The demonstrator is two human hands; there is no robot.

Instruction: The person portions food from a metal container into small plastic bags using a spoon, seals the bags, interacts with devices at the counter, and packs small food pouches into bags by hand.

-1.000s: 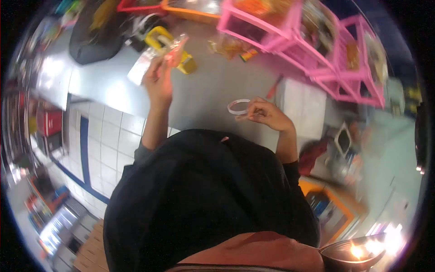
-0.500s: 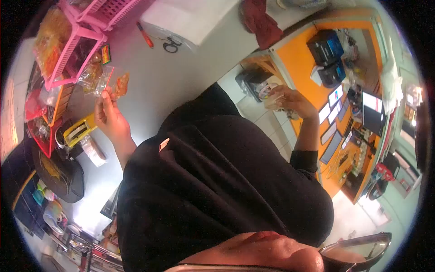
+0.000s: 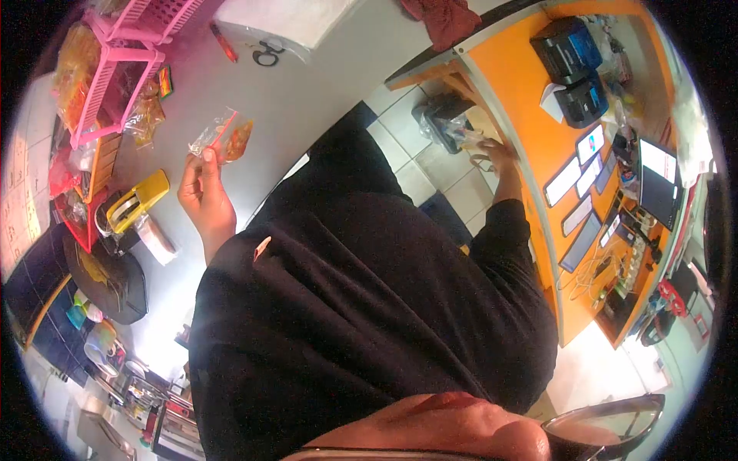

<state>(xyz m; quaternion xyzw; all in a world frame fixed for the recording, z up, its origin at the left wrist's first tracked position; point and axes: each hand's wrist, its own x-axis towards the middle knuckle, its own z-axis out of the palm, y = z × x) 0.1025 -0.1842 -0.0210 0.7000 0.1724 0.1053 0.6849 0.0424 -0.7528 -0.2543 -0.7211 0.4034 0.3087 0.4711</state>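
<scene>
A small clear zip bag (image 3: 231,142) with a red seal strip and orange-brown contents is pinched between the thumb and fingers of my left hand (image 3: 206,192), above the grey table (image 3: 254,100). On the other side, my right hand (image 3: 498,157) reaches down beside the orange desk. Its fingers look spread, next to a dark bin (image 3: 442,127) with clear plastic in it. I see nothing held in them, though they are small and partly blurred.
A pink plastic rack (image 3: 115,77), a yellow tape dispenser (image 3: 138,201), scissors (image 3: 267,52) and a red-handled tool (image 3: 224,42) are on the grey table. The orange desk (image 3: 500,69) carries several phones (image 3: 563,182), black printers (image 3: 567,50) and a monitor (image 3: 657,180).
My right hand has lowered toward the bin, and the pale crumpled material formerly in it no longer shows there. My left hand has shifted slightly right with the bag. The view has shifted.
</scene>
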